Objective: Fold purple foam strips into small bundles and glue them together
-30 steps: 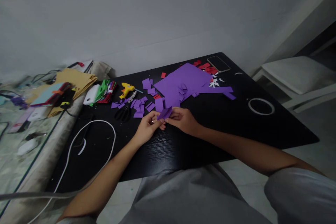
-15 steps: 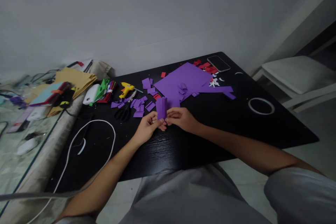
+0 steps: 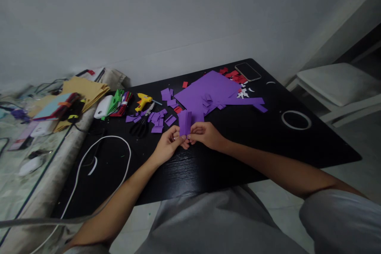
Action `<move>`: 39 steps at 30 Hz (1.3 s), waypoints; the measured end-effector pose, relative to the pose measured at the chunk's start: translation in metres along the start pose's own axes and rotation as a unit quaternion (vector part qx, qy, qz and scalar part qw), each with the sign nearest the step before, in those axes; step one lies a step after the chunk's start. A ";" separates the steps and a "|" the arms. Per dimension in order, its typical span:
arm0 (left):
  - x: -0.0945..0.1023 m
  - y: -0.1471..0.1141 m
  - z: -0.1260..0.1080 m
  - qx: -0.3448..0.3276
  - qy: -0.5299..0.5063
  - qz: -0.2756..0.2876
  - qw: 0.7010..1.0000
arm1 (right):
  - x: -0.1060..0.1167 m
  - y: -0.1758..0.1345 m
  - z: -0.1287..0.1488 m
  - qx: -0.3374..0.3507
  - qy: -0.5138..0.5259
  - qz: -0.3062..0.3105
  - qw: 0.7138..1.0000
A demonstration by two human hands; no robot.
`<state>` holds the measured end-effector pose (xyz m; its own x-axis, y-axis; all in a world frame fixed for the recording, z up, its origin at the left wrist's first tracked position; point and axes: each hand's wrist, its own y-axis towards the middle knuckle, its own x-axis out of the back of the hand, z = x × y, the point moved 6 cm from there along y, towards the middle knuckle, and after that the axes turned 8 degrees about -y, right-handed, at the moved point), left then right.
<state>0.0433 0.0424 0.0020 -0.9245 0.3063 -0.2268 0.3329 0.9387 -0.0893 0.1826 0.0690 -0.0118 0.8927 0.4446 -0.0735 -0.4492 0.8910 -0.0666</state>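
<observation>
A folded piece of purple paper (image 3: pixel 185 122) stands upright between my hands, with a crease running down it. My left hand (image 3: pixel 170 143) pinches its lower left edge, thumb in front. On the other side my right hand (image 3: pixel 206 135) grips the lower right edge between thumb and fingers. Just beyond lies a large purple sheet (image 3: pixel 208 87) on the black table (image 3: pixel 238 139). Small cut purple pieces (image 3: pixel 157 119) are scattered to the left, beside black-handled scissors (image 3: pixel 139 127).
A yellow glue gun (image 3: pixel 143 101) lies behind the scissors. Red scraps (image 3: pixel 233 76), white scraps (image 3: pixel 243 92) and a phone (image 3: pixel 248 72) are at the back right. A white ring (image 3: pixel 296 120) lies at right. A white cable (image 3: pixel 77 178) loops at left. A white chair (image 3: pixel 342 83) stands beyond.
The purple paper has turned slightly in my fingers and shifted a little to the right, showing a broader face. Both hands stay in nearly the same place.
</observation>
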 end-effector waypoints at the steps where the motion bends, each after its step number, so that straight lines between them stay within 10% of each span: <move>1: 0.000 0.000 0.000 0.000 0.000 0.000 1.000 | 0.000 0.000 0.000 -0.001 0.002 0.000 1.000; 39: 0.003 0.000 0.000 -0.046 0.048 0.001 0.998 | -0.004 -0.001 0.000 0.006 0.022 0.024 0.999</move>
<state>0.0409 0.0436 0.0019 -0.9387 0.3183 -0.1326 0.3210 0.9471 0.0016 0.1792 0.0659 -0.0113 0.8673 0.4829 -0.1208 -0.4912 0.8696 -0.0505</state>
